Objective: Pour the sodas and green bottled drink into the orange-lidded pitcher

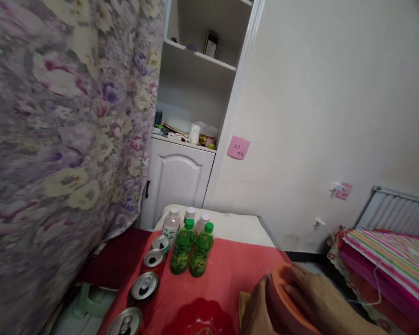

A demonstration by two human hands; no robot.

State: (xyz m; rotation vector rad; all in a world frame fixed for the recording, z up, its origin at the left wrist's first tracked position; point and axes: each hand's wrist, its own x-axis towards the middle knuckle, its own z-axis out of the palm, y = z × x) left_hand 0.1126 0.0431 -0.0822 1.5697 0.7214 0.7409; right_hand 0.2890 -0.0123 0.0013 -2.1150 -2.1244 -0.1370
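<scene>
An orange bowl is held on its side at the lower right, over the red cloth of the table. My right hand lies over its rim from the right with the fingers curled onto it. My left hand presses against the bowl's left side; only part of it shows, blurred. A dark red bowl sits on the cloth just left of my hands.
Two green bottles stand mid-table, three white-capped clear bottles behind them, and a row of drink cans runs along the left edge. A floral curtain hangs left. White cupboard, radiator and striped fabric lie beyond.
</scene>
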